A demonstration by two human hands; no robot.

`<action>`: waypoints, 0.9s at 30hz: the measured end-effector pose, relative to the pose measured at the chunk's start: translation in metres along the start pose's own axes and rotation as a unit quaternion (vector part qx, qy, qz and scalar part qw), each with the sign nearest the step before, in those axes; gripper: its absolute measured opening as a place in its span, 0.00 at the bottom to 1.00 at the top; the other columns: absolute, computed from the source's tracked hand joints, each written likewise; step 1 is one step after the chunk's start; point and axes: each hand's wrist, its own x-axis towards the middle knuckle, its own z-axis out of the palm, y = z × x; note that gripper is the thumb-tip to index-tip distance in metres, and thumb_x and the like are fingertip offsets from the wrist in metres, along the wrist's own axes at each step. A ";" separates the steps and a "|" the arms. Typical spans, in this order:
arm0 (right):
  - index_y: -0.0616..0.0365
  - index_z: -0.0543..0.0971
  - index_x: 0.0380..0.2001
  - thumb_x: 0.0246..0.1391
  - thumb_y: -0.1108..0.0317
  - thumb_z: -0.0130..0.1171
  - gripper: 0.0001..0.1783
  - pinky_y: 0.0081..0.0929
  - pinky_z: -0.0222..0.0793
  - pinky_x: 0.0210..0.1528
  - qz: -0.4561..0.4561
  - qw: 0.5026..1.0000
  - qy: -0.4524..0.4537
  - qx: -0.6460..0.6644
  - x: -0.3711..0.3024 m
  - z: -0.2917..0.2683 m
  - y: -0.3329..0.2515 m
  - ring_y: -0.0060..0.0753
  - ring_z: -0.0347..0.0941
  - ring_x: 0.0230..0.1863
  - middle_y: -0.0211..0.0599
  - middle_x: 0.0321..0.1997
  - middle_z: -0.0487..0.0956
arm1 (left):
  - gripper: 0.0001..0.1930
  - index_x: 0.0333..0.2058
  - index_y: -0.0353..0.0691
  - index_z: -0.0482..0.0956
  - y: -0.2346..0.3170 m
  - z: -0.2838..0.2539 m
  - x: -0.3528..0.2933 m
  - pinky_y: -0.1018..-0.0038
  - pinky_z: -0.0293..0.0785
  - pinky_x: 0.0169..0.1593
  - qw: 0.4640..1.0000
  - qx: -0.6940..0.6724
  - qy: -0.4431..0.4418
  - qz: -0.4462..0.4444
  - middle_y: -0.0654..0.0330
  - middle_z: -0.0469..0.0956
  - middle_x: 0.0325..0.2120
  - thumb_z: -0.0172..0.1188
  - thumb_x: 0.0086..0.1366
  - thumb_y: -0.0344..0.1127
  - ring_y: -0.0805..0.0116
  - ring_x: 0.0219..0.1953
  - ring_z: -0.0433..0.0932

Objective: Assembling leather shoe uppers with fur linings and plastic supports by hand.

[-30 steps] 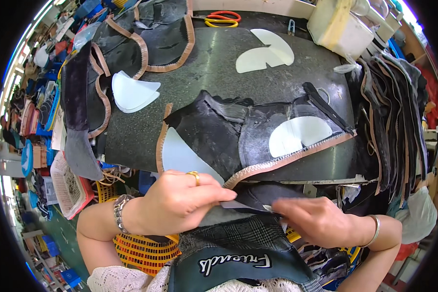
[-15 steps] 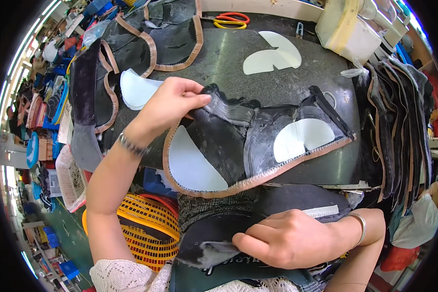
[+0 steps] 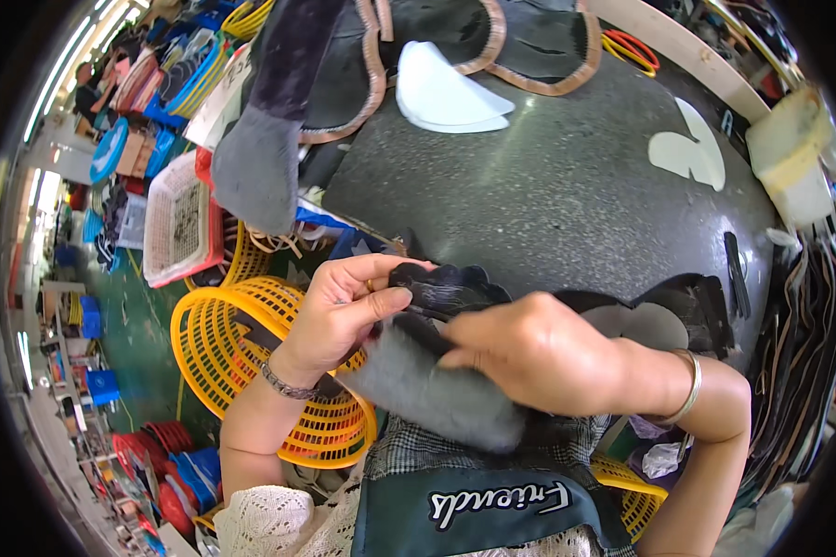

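A black scalloped-edged piece (image 3: 450, 290) is held bunched at the centre of the frame; a grey fuzzy piece (image 3: 437, 395), blurred, is slanted down rightward just below.

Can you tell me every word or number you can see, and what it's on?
Dark green apron panel: one white word with a dark outline, upside down in this view; I won't copy it out.
White board-like thing, upper left: dark marks, too small to read surely.
Anything else is too small or blurred to read.
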 end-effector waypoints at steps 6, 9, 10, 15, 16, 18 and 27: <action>0.60 0.70 0.23 0.55 0.66 0.60 0.13 0.47 0.69 0.26 0.012 1.000 -0.012 -0.014 0.027 0.001 0.006 0.59 0.73 0.24 0.51 0.16 0.72 | 0.15 0.52 0.28 0.76 0.004 -0.016 -0.006 0.77 0.70 0.56 0.999 0.044 -0.011 0.021 0.57 0.80 0.46 0.52 0.68 0.25 0.74 0.48 0.76; 0.61 0.70 0.24 0.55 0.67 0.61 0.13 0.48 0.67 0.25 -0.009 0.998 -0.065 0.026 0.032 0.001 0.004 0.61 0.72 0.25 0.53 0.17 0.72 | 0.15 0.52 0.29 0.76 0.010 -0.022 -0.002 0.77 0.70 0.56 0.998 0.048 -0.031 -0.015 0.57 0.80 0.46 0.52 0.68 0.25 0.74 0.49 0.76; 0.61 0.70 0.24 0.55 0.67 0.61 0.13 0.48 0.67 0.25 -0.008 0.998 -0.065 0.025 0.032 0.002 0.003 0.61 0.72 0.25 0.53 0.17 0.72 | 0.15 0.52 0.29 0.76 0.009 -0.022 -0.003 0.77 0.70 0.56 0.998 0.047 -0.032 -0.014 0.57 0.80 0.46 0.52 0.68 0.25 0.74 0.49 0.76; 0.64 0.73 0.25 0.55 0.67 0.60 0.12 0.47 0.67 0.27 0.063 0.997 -0.023 0.031 0.040 -0.005 0.002 0.63 0.72 0.28 0.57 0.20 0.73 | 0.15 0.52 0.30 0.76 0.006 -0.024 0.000 0.77 0.70 0.55 0.996 0.070 -0.044 0.038 0.57 0.80 0.47 0.51 0.69 0.25 0.73 0.49 0.76; 0.64 0.73 0.25 0.55 0.67 0.60 0.12 0.47 0.67 0.27 0.063 0.997 -0.024 0.031 0.040 -0.006 0.002 0.63 0.72 0.28 0.57 0.20 0.73 | 0.15 0.53 0.30 0.76 0.006 -0.027 0.001 0.77 0.70 0.55 0.996 0.071 -0.052 0.026 0.57 0.79 0.47 0.51 0.69 0.25 0.73 0.50 0.76; 0.66 0.75 0.26 0.56 0.68 0.60 0.11 0.46 0.68 0.27 0.090 0.995 -0.027 0.030 0.040 -0.006 0.003 0.63 0.72 0.29 0.58 0.22 0.74 | 0.15 0.53 0.30 0.76 0.005 -0.028 0.001 0.77 0.70 0.55 0.997 0.060 -0.052 0.022 0.57 0.79 0.48 0.51 0.69 0.26 0.73 0.50 0.76; 0.68 0.76 0.28 0.57 0.69 0.59 0.11 0.46 0.69 0.31 0.091 0.994 -0.037 0.043 0.038 -0.014 0.000 0.64 0.73 0.33 0.59 0.25 0.75 | 0.16 0.53 0.30 0.76 0.013 -0.020 -0.002 0.79 0.71 0.54 0.997 -0.037 -0.066 0.000 0.55 0.79 0.47 0.54 0.68 0.28 0.74 0.50 0.76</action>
